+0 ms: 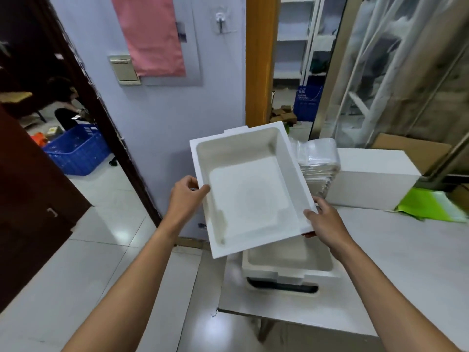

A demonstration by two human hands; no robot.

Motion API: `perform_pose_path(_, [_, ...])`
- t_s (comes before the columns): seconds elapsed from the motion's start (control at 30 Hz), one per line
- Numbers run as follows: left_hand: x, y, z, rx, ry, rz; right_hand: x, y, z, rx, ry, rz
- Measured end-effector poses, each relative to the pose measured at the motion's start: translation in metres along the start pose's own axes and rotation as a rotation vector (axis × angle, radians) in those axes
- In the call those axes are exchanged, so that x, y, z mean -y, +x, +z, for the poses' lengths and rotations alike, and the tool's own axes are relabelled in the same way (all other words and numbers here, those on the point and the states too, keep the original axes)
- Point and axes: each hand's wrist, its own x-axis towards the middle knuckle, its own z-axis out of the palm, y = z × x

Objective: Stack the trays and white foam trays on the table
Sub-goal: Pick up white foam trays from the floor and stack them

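Both forearms [127,275] enter from the bottom edge and reach up to frame centre. White flat table [406,262] fills lower right.

Foam tray [248,189]: centre frame, held in the air and tilted, its near end over the far part of a second foam tray [289,262]. Matte white foam, rectangular, thick rim, deep well with rounded corners, raised tab on the far rim. Well shows only bare foam.

White box [373,179]: right of centre on the table, plain rectangular block, closed.

Second foam tray: sits on the table below centre, same shape, visible part of the well bare. Dark slot under its near edge; can't tell what that is.

Clear plastic trays [317,161]: nested stack, glossy, between the held tray and the white box.

Blue crate [78,151]: lattice plastic, on the floor at left; contents unclear.

Green sheet [431,204]: crumpled, right edge.

Left hand [186,196]: grips the held tray's left rim, thumb on top, fingers underneath.
Right hand [326,222]: grips the near right corner, thumb on the rim, fingers wrapped behind.
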Motion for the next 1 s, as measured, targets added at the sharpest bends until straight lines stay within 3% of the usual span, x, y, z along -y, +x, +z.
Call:
perform_pose_path(0.2, [-0.029, 0.009, 0.004, 0.06, -0.013, 0.028, 0.009, 0.002, -0.037, -0.046, -0.051, -0.083])
perform_pose_path(0.57, [-0.058, 0.006, 0.013, 0.188, -0.036, 0.06, 0.045, 0.013, -0.081, -0.123, -0.427, -0.274])
perform_pose_path(0.7, [-0.064, 0.004, 0.021, 0.167, -0.061, 0.019, 0.05, 0.012, -0.071, -0.181, -0.626, -0.271])
perform_pose_path(0.83, [-0.074, -0.002, 0.031, 0.206, 0.025, 0.105, 0.052, 0.018, -0.062, -0.207, -0.59, -0.221])
perform_pose_path(1.0, [-0.075, 0.006, 0.028, 0.271, 0.074, 0.061, 0.06, 0.024, -0.071, -0.243, -0.646, -0.241])
